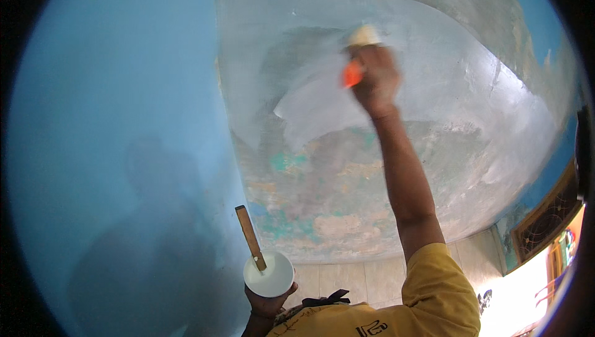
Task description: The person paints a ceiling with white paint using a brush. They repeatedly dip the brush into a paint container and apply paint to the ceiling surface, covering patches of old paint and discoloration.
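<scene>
- Wall [334,107]: pale coat [427,45] covers much of the middle, unevenly; lower patches [334,225] look uncoated, so seemingly part done.
- Bowl [276,280]: low in front; left hand [268,305] cups its underside, fingers curled.
- Right hand [377,76]: raised, closed round a blurred orange tool [352,74]; wall contact unclear.
- Stick [251,238]: leans in the bowl.

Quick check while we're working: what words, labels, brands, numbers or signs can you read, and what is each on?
None that I can quote with confidence.
Yellow shirt: a bold dark print near the lower edge and thin dark script-like marks, slanted and too small to read surely.
Orange tool in the right hand: too blurred to tell.
White bowl and blue wall: no lettering visible.
</scene>
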The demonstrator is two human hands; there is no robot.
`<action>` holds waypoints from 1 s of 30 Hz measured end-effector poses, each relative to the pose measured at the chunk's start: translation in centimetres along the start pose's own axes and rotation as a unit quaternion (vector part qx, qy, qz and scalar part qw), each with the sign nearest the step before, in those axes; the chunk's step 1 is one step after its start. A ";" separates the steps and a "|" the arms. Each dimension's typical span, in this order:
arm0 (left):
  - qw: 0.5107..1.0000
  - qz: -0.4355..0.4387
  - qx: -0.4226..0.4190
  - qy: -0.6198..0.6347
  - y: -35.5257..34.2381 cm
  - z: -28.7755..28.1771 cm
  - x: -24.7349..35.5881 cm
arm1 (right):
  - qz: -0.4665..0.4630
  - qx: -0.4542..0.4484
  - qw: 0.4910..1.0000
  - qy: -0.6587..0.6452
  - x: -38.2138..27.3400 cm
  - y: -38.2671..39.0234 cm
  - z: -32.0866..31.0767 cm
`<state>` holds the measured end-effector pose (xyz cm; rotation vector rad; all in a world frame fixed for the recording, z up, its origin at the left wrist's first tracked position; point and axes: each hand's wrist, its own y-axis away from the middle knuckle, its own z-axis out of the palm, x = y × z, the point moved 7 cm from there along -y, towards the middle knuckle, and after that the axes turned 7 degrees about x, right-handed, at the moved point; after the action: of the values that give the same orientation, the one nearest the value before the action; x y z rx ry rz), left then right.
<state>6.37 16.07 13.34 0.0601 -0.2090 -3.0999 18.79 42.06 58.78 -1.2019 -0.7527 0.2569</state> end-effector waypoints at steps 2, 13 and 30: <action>1.000 -0.018 -0.012 0.014 -0.4 0.4 -0.2 | -0.073 -0.029 0.986 -0.150 -6.0 0.2 0.1; 0.999 -0.043 -0.013 0.019 -0.4 1.1 -0.7 | -0.086 -0.028 0.993 -0.073 2.0 1.6 -2.3; 0.999 -0.034 0.002 0.034 -0.6 -1.7 0.5 | -0.189 -0.257 0.889 -0.330 -20.2 14.8 2.5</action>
<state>5.93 16.40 11.60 0.1756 -0.2151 -3.1578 5.31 38.16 37.87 -1.4386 -1.7133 0.1391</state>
